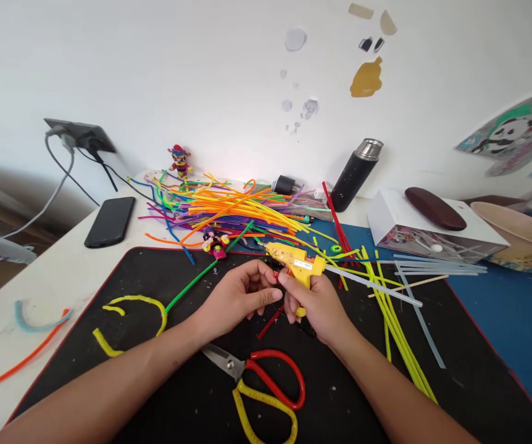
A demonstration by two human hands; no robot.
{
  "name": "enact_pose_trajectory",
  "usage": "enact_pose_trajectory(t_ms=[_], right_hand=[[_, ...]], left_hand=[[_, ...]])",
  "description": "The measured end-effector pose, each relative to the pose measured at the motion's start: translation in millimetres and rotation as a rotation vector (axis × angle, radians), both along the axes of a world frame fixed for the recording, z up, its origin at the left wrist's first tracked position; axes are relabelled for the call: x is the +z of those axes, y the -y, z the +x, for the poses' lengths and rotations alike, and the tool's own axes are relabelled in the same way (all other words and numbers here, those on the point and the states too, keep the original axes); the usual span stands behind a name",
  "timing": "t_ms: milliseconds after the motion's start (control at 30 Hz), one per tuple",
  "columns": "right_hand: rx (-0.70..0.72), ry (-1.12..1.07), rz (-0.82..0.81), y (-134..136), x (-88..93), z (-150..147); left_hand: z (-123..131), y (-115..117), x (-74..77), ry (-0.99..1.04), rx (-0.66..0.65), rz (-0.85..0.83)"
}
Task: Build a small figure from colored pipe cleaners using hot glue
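Note:
Near the middle of the black mat, my left hand (242, 293) and my right hand (310, 302) meet with fingers curled. Between their fingertips is a small red piece (276, 275), perhaps pipe cleaner; the fingers cover most of it. Just behind my right hand is a yellow glue gun (294, 256), nozzle to the left, with a clear glue stick (377, 285) out of its back. The hand partly hides its handle. A red strip (270, 321) lies below my fingers. Nearer to me are scissors (275, 376), their handles red and yellow.
Behind the mat lies a pile of coloured pipe cleaners (242, 206). A small figure (216, 242) is on a green stem beside a yellow curl (155, 302). To the right are yellow pipe cleaners (398, 333). A phone (110, 222), black flask (356, 176) and white box (386, 213) stand around.

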State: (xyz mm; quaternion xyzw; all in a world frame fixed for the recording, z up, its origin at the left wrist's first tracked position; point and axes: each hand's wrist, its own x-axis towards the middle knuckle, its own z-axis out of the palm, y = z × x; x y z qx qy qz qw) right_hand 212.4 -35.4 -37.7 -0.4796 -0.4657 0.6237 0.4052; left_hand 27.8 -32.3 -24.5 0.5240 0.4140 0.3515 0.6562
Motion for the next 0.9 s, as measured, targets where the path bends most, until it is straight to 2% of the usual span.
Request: enact_pose_trajectory(t_ms=[167, 600, 900], right_hand=[[-0.009, -0.030, 0.010, 1.7, 0.3, 0.0], [0.011, -0.002, -0.025, 4.6, 3.8, -6.1], [0.059, 0.021, -0.010, 5.5, -0.1, -3.4]], left_hand=[[2.3, 0.3, -4.0, 0.002, 0.010, 0.033], [4.7, -0.2, -3.0, -0.030, 0.127, 0.131], [2.1, -1.0, 4.7, -0.055, 0.143, 0.155]])
